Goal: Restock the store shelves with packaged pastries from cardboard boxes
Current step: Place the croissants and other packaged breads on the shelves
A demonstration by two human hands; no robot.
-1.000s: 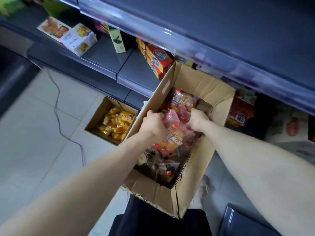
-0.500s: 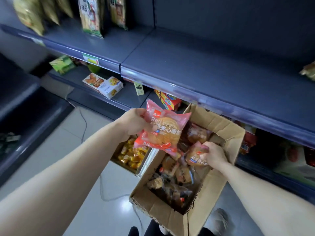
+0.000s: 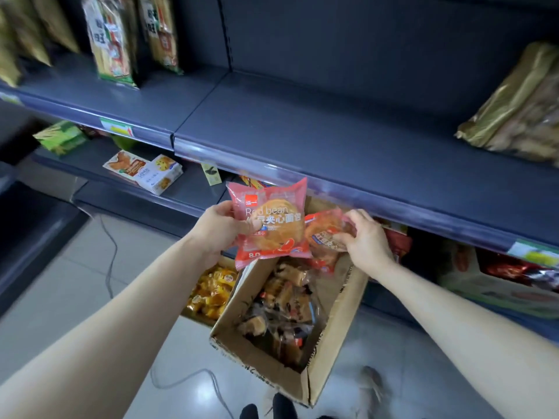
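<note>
My left hand pinches a pink red-bean pastry pack by its left edge, holding it upright above the open cardboard box. Beside it, my right hand grips a second pink pastry pack, partly hidden behind the first. Both packs hang just below the front lip of the dark grey shelf. Inside the box lie several more wrapped pastries.
A smaller box of yellow-wrapped snacks sits on the tiled floor left of the big box. Tall snack bags stand on the shelf's left; a gold bag lies at right. Small cartons rest on the lower shelf. A cable trails across the floor.
Both hands rose out of the box, each lifting a pink pastry pack toward the grey shelf. The right hand's pack has come up level with the left's. The view tilted upward.
</note>
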